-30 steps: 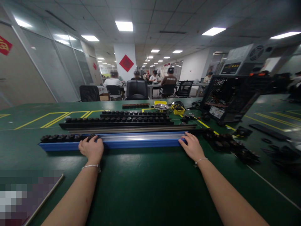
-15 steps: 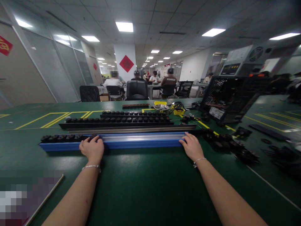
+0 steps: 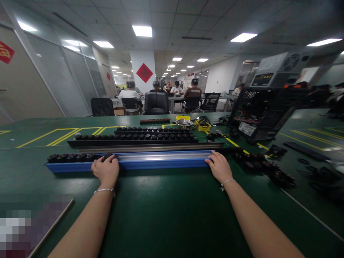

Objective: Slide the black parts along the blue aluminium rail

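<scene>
Left hand (image 3: 105, 170) and right hand (image 3: 219, 167) curl their fingers over the rail (image 3: 161, 162); knobs (image 3: 70, 157) fill its left end, and strips (image 3: 134, 140) lie just behind.

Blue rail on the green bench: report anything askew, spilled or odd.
Only the left end of the long blue rail carries black round parts; its silver channel is otherwise bare. Loose black parts lie scattered on the green mat beyond its right end. Nothing looks damaged.
</scene>
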Action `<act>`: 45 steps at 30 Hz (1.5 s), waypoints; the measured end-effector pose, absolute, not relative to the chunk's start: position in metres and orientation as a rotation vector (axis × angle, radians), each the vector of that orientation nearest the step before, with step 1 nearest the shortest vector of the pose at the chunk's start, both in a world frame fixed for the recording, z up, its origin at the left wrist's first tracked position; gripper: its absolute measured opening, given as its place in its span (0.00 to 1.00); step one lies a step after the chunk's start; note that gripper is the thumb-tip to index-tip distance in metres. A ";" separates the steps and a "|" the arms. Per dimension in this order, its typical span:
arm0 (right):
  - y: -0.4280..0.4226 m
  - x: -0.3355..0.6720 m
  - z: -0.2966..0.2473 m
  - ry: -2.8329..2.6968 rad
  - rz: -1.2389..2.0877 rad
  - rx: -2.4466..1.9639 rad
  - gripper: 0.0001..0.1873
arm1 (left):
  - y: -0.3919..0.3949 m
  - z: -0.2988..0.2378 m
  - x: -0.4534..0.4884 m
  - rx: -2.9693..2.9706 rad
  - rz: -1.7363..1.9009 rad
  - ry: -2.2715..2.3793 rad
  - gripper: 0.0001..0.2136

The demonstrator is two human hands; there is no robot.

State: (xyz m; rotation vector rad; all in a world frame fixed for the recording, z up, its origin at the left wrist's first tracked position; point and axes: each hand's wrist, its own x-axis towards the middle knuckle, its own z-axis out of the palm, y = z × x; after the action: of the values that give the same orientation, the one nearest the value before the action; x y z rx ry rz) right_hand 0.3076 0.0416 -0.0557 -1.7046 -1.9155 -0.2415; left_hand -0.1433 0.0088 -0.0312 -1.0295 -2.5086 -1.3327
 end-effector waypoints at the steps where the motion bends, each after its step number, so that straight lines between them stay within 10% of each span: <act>1: 0.042 0.308 -0.056 -1.914 -0.240 -1.706 0.17 | 0.009 -0.031 -0.143 -1.029 -1.337 -2.507 0.17; 45: 0.036 0.303 -0.051 -1.892 -0.212 -1.792 0.19 | 0.009 -0.036 -0.133 -1.207 -1.215 -2.409 0.16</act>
State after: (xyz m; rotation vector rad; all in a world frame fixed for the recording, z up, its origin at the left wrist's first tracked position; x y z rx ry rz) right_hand 0.3026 0.0362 -0.0514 -1.7921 -1.8918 -0.2124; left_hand -0.1332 0.0094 -0.0357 -1.2070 -2.4093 -1.2148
